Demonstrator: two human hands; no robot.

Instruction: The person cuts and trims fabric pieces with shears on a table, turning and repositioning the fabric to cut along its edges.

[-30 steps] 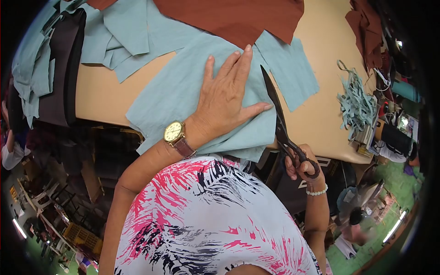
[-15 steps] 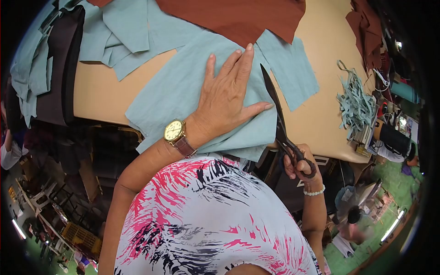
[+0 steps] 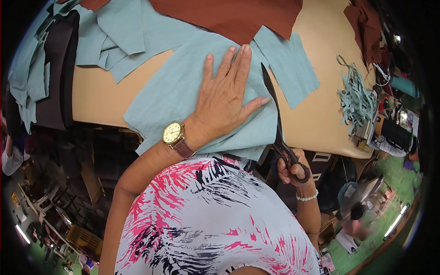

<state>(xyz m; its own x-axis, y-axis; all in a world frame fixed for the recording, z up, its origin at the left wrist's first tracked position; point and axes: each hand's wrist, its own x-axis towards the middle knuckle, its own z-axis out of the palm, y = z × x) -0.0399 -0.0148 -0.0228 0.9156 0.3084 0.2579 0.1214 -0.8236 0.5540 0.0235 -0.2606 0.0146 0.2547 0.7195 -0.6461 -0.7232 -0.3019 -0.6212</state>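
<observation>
Apparently cutting: left hand [image 3: 224, 94], fingers [image 3: 243, 66] loosely spread, presses blue cloth [image 3: 169, 96] on desk [image 3: 321, 123]; right hand [image 3: 301, 157] grips scissors [image 3: 278, 123] at cloth's right edge. Next snip likely needs cloth held flat.

Pale-blue cloth [image 3: 176, 89], rust fabric [image 3: 236, 17], white shirt [image 3: 206, 220] — pink-and-black streaks

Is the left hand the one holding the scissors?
No, the left hand lies flat on the light blue cloth, while the right hand grips the scissors.

Left hand [image 3: 221, 100] flat on blue cloth [image 3: 165, 94]
</observation>
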